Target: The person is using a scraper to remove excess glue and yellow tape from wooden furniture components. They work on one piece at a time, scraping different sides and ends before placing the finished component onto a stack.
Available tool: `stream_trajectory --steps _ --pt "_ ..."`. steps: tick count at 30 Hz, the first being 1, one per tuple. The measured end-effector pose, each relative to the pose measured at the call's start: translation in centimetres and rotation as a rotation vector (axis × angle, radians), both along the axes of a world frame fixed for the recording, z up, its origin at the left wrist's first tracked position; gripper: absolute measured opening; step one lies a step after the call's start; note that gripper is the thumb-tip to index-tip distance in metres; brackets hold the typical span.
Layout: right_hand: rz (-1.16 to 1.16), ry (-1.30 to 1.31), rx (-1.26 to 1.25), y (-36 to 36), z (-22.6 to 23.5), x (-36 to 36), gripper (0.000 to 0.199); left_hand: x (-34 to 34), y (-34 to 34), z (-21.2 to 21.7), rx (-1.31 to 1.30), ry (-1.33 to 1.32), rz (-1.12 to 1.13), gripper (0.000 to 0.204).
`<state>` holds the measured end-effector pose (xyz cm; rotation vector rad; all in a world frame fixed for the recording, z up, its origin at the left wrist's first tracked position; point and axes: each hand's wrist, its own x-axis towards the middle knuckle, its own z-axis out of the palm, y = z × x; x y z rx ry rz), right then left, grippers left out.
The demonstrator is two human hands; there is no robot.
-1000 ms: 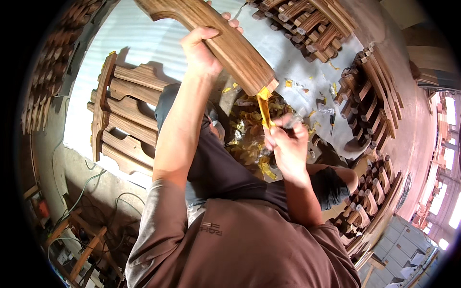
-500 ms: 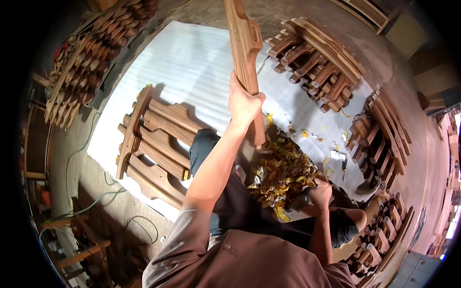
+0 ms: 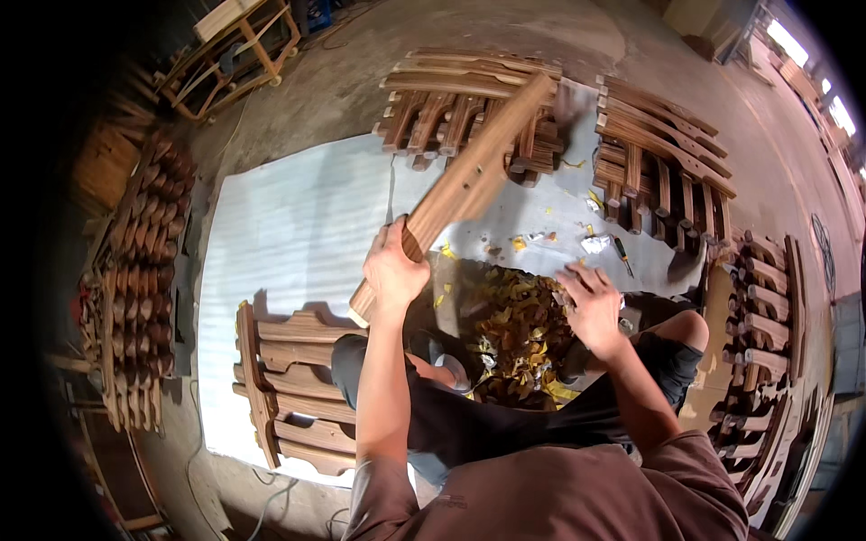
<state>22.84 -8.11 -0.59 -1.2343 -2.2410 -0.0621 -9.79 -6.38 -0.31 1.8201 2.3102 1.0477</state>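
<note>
My left hand (image 3: pixel 395 268) is wrapped round the lower part of a long, shaped brown wooden piece (image 3: pixel 448 196). The piece slants up and away to the right, its near end just above my left knee. Two small dark holes show in its face, and its far end overlaps a stack of similar parts. My right hand (image 3: pixel 593 308) is empty with its fingers apart, raised over the right side of a heap of yellow and brown scraps (image 3: pixel 519 338) between my feet.
Similar wooden parts are stacked at the back (image 3: pixel 442 122), back right (image 3: pixel 663 162), right (image 3: pixel 767 316), near left (image 3: pixel 302 361) and far left (image 3: pixel 144 279). A white sheet (image 3: pixel 280 216) covers the floor. On it lies a screwdriver (image 3: pixel 622 256) beside crumpled white scraps (image 3: pixel 595 243).
My view has turned to the right. The wooden piece has swung from nearly upright to a rightward slant, still in my left hand. My right hand has risen from beside the scraps and opened.
</note>
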Motion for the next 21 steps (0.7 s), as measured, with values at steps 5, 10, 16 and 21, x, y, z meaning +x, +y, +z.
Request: stream_trajectory --steps 5,10,16,21 --pt "0.048 -0.065 0.102 4.2 3.3 0.6 0.038 1.5 0.3 -0.2 -0.046 0.133 -0.229 0.061" --pt "-0.011 0.038 -0.052 4.4 0.6 1.2 0.040 2.2 0.4 -2.3 -0.050 0.149 -0.334 0.061" --pt "0.036 -0.124 0.009 4.3 0.1 2.6 0.053 4.3 0.2 -0.3 -0.123 0.139 -0.422 0.059" --pt "0.121 -0.236 -0.211 3.0 0.8 1.8 0.075 5.6 0.5 0.0 -0.180 0.191 -0.514 0.059"
